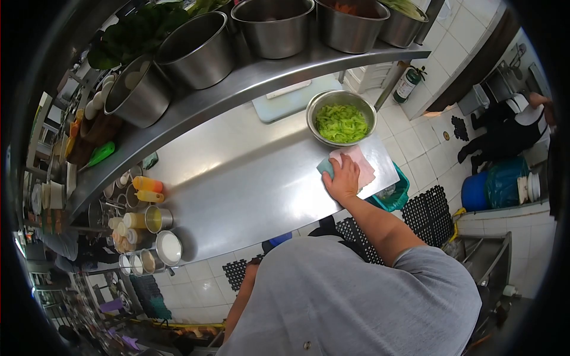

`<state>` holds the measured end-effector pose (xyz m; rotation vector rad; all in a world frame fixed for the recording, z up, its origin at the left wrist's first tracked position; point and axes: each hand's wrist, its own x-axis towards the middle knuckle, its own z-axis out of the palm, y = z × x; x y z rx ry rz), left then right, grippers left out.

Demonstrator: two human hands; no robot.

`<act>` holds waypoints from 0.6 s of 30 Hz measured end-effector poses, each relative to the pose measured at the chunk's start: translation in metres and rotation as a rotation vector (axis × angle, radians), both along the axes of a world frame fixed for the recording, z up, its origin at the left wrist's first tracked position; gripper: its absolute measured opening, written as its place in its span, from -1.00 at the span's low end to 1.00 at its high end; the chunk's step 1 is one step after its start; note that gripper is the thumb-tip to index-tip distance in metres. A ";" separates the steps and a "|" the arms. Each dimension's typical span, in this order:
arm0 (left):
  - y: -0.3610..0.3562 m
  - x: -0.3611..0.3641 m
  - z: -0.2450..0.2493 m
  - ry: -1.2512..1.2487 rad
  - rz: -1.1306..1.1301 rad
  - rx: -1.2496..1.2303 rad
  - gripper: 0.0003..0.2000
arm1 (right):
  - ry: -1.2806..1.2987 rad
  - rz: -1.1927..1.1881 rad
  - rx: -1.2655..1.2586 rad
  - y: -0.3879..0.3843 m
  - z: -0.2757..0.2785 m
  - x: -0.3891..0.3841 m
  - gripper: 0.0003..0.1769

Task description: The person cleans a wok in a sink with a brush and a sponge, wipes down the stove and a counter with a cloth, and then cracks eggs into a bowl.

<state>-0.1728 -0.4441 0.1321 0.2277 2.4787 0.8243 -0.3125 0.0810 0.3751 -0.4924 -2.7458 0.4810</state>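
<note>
My right hand is pressed down on a pink and pale teal cloth near the right end of the steel counter. Its fingers are closed over the cloth, with the teal part by the thumb. Just beyond the hand, a steel bowl holds chopped green leaves. My left hand hangs low at my side by the counter's front edge, mostly covered by my grey shirt. What its fingers do is hidden.
Steel pots line a raised shelf over the counter. A pale cutting board lies behind the bowl. Sauce bottles and tubs crowd the left end. A green bin stands below the right edge; another person is farther right.
</note>
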 end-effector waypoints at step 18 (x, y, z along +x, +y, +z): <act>0.026 -0.009 0.096 -0.116 0.268 0.047 -0.53 | 0.058 -0.003 0.036 0.001 -0.001 0.001 -0.40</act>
